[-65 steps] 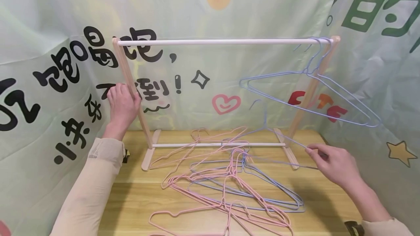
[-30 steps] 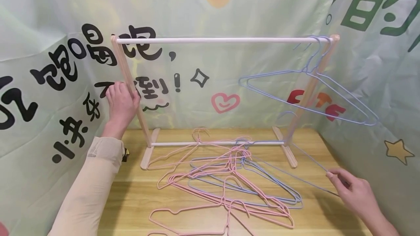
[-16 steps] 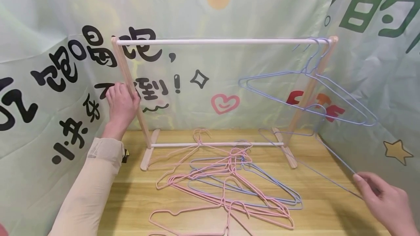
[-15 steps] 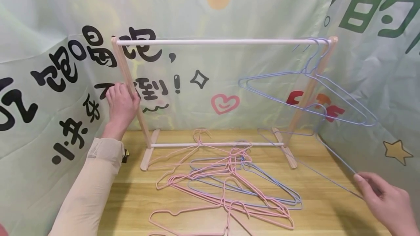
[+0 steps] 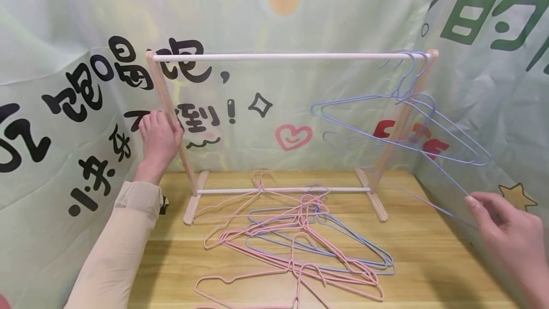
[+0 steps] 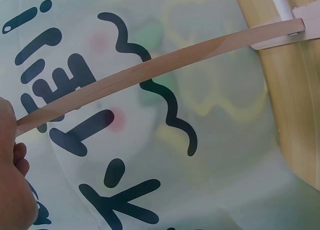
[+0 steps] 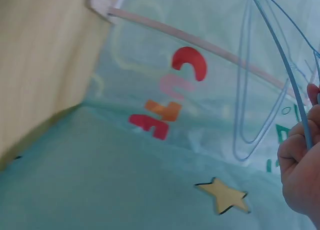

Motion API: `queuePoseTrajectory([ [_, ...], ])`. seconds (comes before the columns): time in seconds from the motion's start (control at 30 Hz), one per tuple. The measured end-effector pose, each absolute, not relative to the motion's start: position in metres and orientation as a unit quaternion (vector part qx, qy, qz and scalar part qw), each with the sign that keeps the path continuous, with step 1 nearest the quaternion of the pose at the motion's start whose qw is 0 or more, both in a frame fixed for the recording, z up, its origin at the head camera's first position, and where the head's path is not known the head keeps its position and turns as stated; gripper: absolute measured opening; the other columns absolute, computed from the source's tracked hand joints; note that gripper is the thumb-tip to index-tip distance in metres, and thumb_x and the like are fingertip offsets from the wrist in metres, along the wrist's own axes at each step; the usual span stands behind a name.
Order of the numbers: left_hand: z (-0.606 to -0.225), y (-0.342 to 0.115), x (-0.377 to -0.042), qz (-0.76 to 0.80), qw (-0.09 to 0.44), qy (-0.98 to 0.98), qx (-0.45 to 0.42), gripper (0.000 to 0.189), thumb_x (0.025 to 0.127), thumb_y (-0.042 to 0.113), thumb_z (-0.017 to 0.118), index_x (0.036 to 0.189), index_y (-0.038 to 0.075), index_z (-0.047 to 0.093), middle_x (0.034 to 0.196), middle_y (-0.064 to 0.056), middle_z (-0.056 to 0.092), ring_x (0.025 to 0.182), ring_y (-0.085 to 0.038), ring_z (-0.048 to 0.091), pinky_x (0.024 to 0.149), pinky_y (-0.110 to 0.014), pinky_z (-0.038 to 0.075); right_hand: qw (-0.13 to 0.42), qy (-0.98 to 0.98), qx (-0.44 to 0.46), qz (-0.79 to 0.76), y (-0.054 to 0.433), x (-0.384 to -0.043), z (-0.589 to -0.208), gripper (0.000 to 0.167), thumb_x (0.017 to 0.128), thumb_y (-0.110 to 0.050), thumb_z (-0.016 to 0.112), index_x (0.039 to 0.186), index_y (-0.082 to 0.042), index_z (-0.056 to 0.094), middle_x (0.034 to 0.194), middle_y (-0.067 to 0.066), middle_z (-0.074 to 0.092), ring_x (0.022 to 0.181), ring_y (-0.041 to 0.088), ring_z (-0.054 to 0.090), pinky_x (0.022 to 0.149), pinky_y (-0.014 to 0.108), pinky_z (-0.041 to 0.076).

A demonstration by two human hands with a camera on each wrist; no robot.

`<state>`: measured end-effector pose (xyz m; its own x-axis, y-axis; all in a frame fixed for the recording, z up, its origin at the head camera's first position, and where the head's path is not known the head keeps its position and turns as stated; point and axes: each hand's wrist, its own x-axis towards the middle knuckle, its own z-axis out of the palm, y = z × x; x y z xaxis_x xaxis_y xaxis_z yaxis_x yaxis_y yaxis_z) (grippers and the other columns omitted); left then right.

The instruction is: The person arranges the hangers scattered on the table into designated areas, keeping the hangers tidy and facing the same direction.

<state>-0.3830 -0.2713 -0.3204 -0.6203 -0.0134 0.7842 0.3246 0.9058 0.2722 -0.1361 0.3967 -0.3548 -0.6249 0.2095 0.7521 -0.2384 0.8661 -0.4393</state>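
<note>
My left hand (image 5: pixel 158 132) grips the left wooden post (image 5: pixel 162 82) of a small clothes rack, about halfway up. On the right side, my right hand (image 5: pixel 510 232) holds a blue clothes hanger (image 5: pixel 443 174) by one end, in the air. Its hook overlaps two blue hangers (image 5: pixel 364 97) that hang from the right end of the white top bar (image 5: pixel 279 56). In the right wrist view, the fingers (image 7: pixel 295 150) curl round the blue wire (image 7: pixel 279 44). The left wrist view shows the hand (image 6: pixel 15 190) at the post (image 6: pixel 150 69).
Several pink hangers (image 5: pixel 257 274) lie tangled on the wooden table (image 5: pixel 171 275), with more blue hangers (image 5: pixel 388 264) among them. A lower white bar (image 5: pixel 231 190) joins the rack's feet (image 5: pixel 377 206). A printed cloth backdrop (image 5: pixel 240 13) surrounds the table.
My right hand has moved right with the blue hanger, drawing it away from the pile, and the hanger's hook end has risen toward the hung hangers. My left hand stays on the post.
</note>
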Motion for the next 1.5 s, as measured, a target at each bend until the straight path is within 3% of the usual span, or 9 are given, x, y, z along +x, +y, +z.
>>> queuePoseTrajectory([
  [0.1, -0.321, -0.272, -0.384, -0.195, 0.429, -0.878, -0.090, 0.028, 0.099, 0.014, 0.058, 0.106, -0.010, 0.047, 0.105, -0.027, 0.046, 0.102, -0.047, 0.036, 0.100, -0.058, 0.026, 0.443, -0.858, 0.013, 0.258, 0.396, -0.146, -0.341, 0.005, 0.094, -0.009, 0.073, 0.089, -0.010, 0.073, 0.069, -0.044, 0.048, 0.055, -0.017, 0.039, 0.058, 0.003, 0.029],
  [0.33, -0.323, -0.273, -0.386, -0.190, 0.430, -0.878, -0.090, 0.029, 0.099, 0.016, 0.059, 0.106, -0.010, 0.048, 0.104, -0.027, 0.046, 0.101, -0.046, 0.036, 0.099, -0.057, 0.027, 0.423, -0.875, 0.014, 0.235, 0.395, -0.165, -0.304, 0.015, 0.099, -0.016, 0.067, 0.098, -0.002, 0.071, 0.060, -0.030, 0.041, 0.053, -0.011, 0.034, 0.053, 0.012, 0.027],
  [0.53, -0.321, -0.271, -0.384, -0.191, 0.426, -0.880, -0.091, 0.029, 0.100, 0.015, 0.059, 0.107, -0.011, 0.048, 0.105, -0.027, 0.046, 0.102, -0.046, 0.036, 0.100, -0.057, 0.027, 0.403, -0.888, 0.026, 0.219, 0.395, -0.183, -0.278, 0.020, 0.101, -0.021, 0.063, 0.099, -0.002, 0.071, 0.064, -0.039, 0.042, 0.055, -0.011, 0.034, 0.056, 0.013, 0.028],
  [0.63, -0.321, -0.270, -0.384, -0.192, 0.426, -0.879, -0.091, 0.029, 0.099, 0.015, 0.059, 0.108, -0.011, 0.048, 0.105, -0.027, 0.046, 0.102, -0.046, 0.036, 0.101, -0.057, 0.027, 0.385, -0.896, 0.024, 0.219, 0.397, -0.192, -0.269, 0.021, 0.102, -0.023, 0.062, 0.101, -0.004, 0.070, 0.062, -0.036, 0.042, 0.056, -0.009, 0.034, 0.057, 0.015, 0.027],
  [1.07, -0.323, -0.272, -0.387, -0.180, 0.448, -0.870, -0.101, 0.030, 0.099, 0.016, 0.059, 0.107, -0.011, 0.049, 0.104, -0.028, 0.047, 0.100, -0.047, 0.037, 0.099, -0.057, 0.027, 0.328, -0.926, 0.048, 0.179, 0.404, -0.223, -0.258, 0.026, 0.104, -0.030, 0.059, 0.102, -0.007, 0.071, 0.059, -0.014, 0.050, 0.056, 0.004, 0.037, 0.054, 0.025, 0.029],
  [1.23, -0.324, -0.273, -0.387, -0.180, 0.448, -0.870, -0.102, 0.029, 0.098, 0.016, 0.059, 0.106, -0.010, 0.049, 0.104, -0.028, 0.047, 0.100, -0.047, 0.037, 0.098, -0.057, 0.028, 0.321, -0.933, 0.049, 0.155, 0.405, -0.230, -0.267, 0.026, 0.104, -0.032, 0.058, 0.100, -0.009, 0.071, 0.060, -0.012, 0.052, 0.056, 0.004, 0.039, 0.053, 0.031, 0.032],
  [1.33, -0.324, -0.273, -0.387, -0.179, 0.452, -0.868, -0.103, 0.030, 0.098, 0.017, 0.059, 0.106, -0.010, 0.048, 0.103, -0.028, 0.047, 0.100, -0.047, 0.037, 0.098, -0.057, 0.028, 0.324, -0.936, 0.045, 0.129, 0.404, -0.234, -0.272, 0.029, 0.104, -0.033, 0.056, 0.100, -0.009, 0.072, 0.064, -0.003, 0.058, 0.058, 0.011, 0.046, 0.053, 0.038, 0.035],
  [1.5, -0.324, -0.274, -0.387, -0.179, 0.457, -0.865, -0.102, 0.030, 0.098, 0.017, 0.058, 0.105, -0.010, 0.048, 0.103, -0.028, 0.047, 0.099, -0.048, 0.037, 0.098, -0.058, 0.028, 0.335, -0.937, 0.038, 0.088, 0.401, -0.238, -0.277, 0.030, 0.104, -0.033, 0.055, 0.099, -0.008, 0.072, 0.083, 0.012, 0.068, 0.070, 0.036, 0.061, 0.056, 0.056, 0.040],
])
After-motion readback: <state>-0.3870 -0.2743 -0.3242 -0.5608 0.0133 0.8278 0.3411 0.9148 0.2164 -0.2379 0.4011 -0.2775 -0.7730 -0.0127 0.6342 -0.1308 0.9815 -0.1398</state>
